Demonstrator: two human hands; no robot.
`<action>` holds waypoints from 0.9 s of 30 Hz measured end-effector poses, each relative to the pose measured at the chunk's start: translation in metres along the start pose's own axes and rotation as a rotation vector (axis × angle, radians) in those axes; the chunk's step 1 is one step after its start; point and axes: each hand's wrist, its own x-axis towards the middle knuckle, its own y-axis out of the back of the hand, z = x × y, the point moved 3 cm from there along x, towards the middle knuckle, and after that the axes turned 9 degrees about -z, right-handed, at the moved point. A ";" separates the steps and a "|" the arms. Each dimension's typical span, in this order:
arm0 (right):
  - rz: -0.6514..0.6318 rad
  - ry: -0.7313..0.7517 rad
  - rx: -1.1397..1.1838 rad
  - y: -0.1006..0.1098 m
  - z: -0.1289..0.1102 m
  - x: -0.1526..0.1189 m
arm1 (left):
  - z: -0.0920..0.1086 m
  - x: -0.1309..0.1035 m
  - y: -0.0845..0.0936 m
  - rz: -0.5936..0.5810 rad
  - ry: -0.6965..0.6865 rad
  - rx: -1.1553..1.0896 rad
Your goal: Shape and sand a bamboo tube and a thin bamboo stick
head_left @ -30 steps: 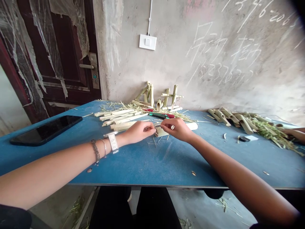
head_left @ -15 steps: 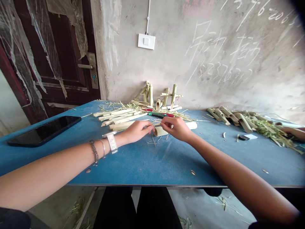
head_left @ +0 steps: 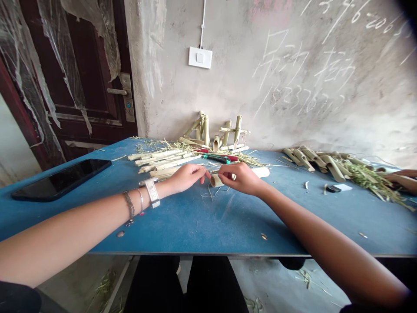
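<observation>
My left hand [head_left: 190,177], with a white watch on its wrist, hovers over the blue table, its thumb and fingers brought together; anything between them is too small to make out. Close by on the right, my right hand [head_left: 240,177] has its fingertips pinched, and what they hold cannot be seen. Between the hands lies a short hollow bamboo tube [head_left: 216,180]. A pale, peeled piece [head_left: 261,172] rests just behind my right hand. Thin fibres [head_left: 207,194] lie on the table in front of the tube.
Pale sticks [head_left: 159,158] and green-handled tools [head_left: 215,158] lie behind my hands. Stick structures [head_left: 202,128] stand by the wall. A phone [head_left: 61,179] is at the left. At the right are cut stalks [head_left: 332,167], a black-and-white object [head_left: 339,188] and another person's hand [head_left: 402,179].
My hands have moved slightly apart. The fingers of my left hand have shifted back from the tube, and more of the green-handled tool now shows behind my right hand.
</observation>
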 end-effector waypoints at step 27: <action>-0.102 -0.046 -0.046 -0.009 -0.011 0.002 | 0.001 0.001 -0.010 -0.143 -0.105 0.039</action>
